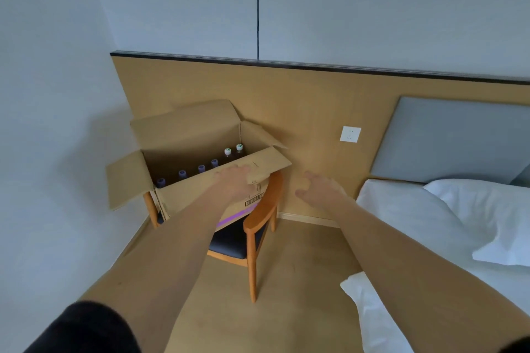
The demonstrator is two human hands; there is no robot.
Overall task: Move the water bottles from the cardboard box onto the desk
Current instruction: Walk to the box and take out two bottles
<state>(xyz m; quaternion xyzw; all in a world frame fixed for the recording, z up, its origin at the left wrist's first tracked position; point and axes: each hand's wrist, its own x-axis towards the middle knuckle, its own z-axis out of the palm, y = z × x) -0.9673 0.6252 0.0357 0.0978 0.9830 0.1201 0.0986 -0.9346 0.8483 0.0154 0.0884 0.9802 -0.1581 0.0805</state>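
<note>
Standing upright in a row inside the open cardboard box (183, 198) on a wooden chair (259, 218): six water bottles (201, 168), four purple-capped, two white-capped. Probably full, so fairly heavy, smooth and stiff; best gripped round the neck just below the cap. Left hand (233, 180) over the near flap, fingers relaxed, holding nothing. Right hand (321, 190) beside the box, loosely curled, empty. No desk in view.

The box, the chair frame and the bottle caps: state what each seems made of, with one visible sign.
Box: corrugated cardboard, matte tan, with creased, folded flaps. Chair frame: probably wood, smooth orange-brown finish with rounded legs. Bottle caps: likely plastic, purple or white, small and smooth; too small to be sure.
</note>
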